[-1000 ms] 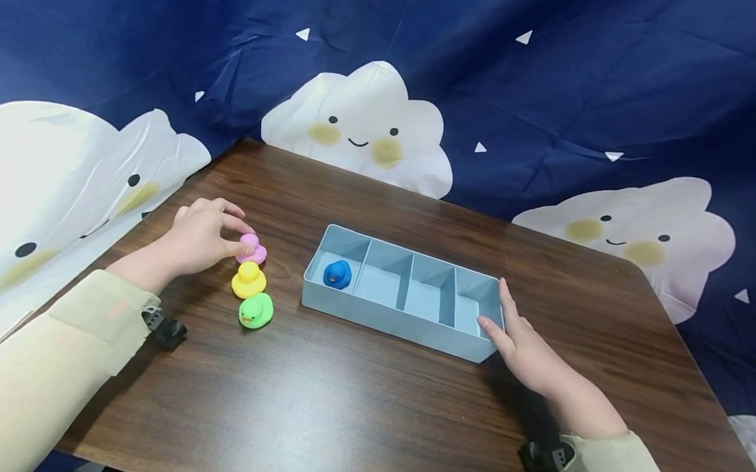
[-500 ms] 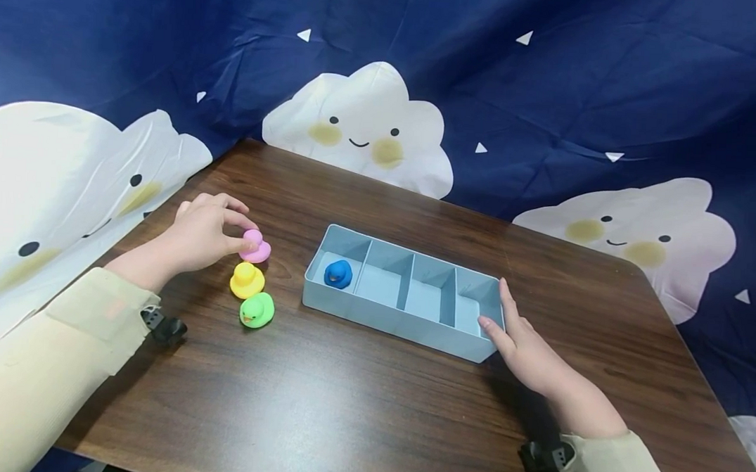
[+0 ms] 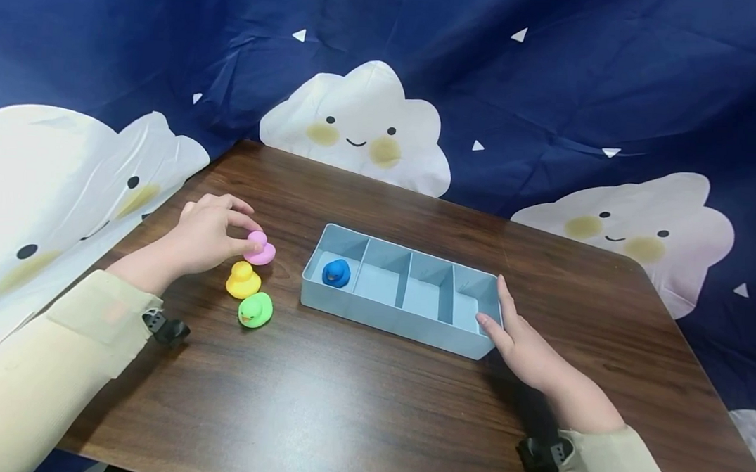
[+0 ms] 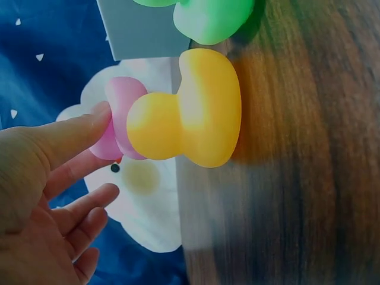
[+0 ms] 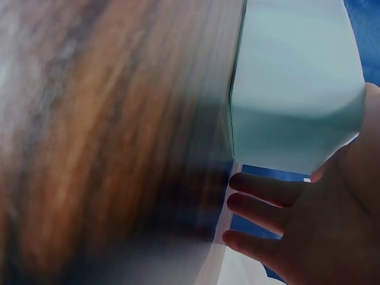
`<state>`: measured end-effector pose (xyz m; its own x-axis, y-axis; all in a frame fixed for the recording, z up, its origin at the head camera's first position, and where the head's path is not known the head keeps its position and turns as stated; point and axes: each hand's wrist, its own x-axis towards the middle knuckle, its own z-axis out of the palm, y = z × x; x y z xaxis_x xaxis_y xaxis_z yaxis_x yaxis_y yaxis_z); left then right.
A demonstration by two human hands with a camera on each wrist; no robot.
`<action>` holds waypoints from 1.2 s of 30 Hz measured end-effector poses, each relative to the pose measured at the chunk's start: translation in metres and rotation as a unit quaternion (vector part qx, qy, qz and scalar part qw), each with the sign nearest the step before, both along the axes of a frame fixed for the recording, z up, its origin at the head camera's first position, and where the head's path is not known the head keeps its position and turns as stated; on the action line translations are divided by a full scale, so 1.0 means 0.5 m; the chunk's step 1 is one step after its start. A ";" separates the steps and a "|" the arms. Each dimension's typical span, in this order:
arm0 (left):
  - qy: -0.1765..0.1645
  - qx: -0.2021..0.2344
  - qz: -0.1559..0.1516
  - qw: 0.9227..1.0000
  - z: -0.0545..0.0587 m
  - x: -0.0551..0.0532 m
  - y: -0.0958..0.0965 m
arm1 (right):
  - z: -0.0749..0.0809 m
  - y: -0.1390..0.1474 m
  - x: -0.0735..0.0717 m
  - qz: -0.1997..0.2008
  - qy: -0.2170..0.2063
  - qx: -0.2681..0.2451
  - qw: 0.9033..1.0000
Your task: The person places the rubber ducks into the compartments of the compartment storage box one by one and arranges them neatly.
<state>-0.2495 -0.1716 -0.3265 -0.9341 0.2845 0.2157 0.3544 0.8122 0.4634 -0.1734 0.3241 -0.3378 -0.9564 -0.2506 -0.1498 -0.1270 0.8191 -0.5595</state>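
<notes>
My left hand point(image 3: 207, 235) pinches a pink rubber duck point(image 3: 262, 252) between thumb and forefinger, its other fingers loose. Right beside it stands a yellow rubber duck point(image 3: 243, 281), which partly covers the pink one in the left wrist view. A green rubber duck point(image 3: 256, 311) sits nearer the front. The pale blue divided box point(image 3: 387, 321) lies mid-table, with a blue rubber duck point(image 3: 336, 273) in its leftmost compartment. At the box's right end my right hand point(image 3: 528, 348) holds it, thumb over the near rim, forefinger at the far corner; the other fingers extend past the end wall.
The dark wooden table point(image 3: 370, 419) ends at the back against a navy cloth point(image 3: 473, 78) printed with white clouds. Dividers point(image 3: 407, 283) split the box crosswise. A dark band with a small device point(image 3: 168, 329) sits on the left wrist, another point(image 3: 542, 454) on the right.
The pink duck has moved slightly right, away from the yellow duck, with my left hand. The yellow duck has shifted a little left. My right hand stays on the box.
</notes>
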 end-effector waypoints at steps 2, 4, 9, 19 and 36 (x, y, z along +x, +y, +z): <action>-0.004 0.000 0.000 1.000 -0.003 -0.001 0.000 | -0.001 0.000 0.000 -0.001 -0.002 -0.001 1.000; -0.007 0.000 0.000 1.000 -0.005 -0.002 0.000 | -0.002 0.000 -0.001 -0.002 -0.004 0.000 1.000; -0.003 -0.001 -0.001 1.000 -0.005 -0.004 0.001 | -0.004 0.001 -0.001 -0.003 -0.004 0.000 1.000; 0.003 -0.001 -0.009 1.000 0.003 0.001 0.007 | -0.006 0.003 -0.001 -0.002 -0.004 0.001 1.000; 0.013 0.000 -0.034 0.999 0.026 0.017 0.034 | 0.002 -0.001 0.000 -0.004 -0.009 0.006 1.000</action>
<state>-0.2408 -0.1544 -0.3134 -0.9069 0.3466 0.2396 0.4202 0.7864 0.4529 -0.1735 0.3234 -0.3368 -0.9555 -0.2417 -0.1691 -0.1113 0.8263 -0.5521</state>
